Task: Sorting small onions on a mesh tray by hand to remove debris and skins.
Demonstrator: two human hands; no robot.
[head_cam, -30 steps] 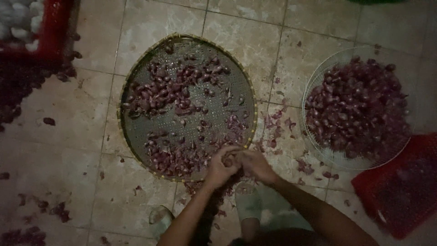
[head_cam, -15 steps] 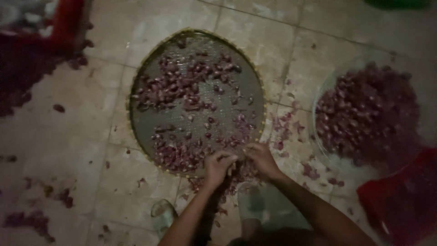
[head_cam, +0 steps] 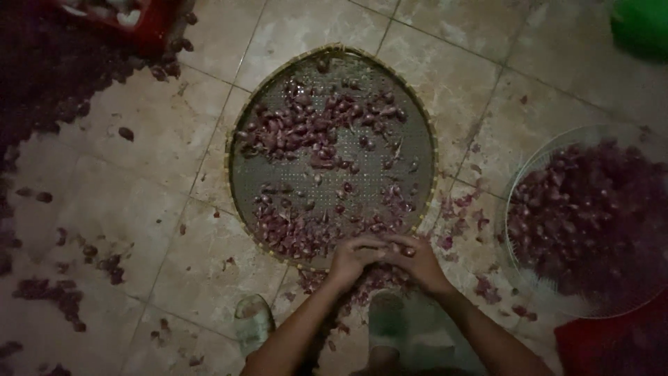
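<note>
We see the left hand (head_cam: 353, 259) and right hand (head_cam: 415, 261) pressed together, fingers curled around what looks like a small shallot (head_cam: 407, 251), though the dim light blurs it. Just beyond the fingers lies the round woven tray (head_cam: 334, 157) of shallots; right of them, a clear bowl (head_cam: 591, 216).
</note>
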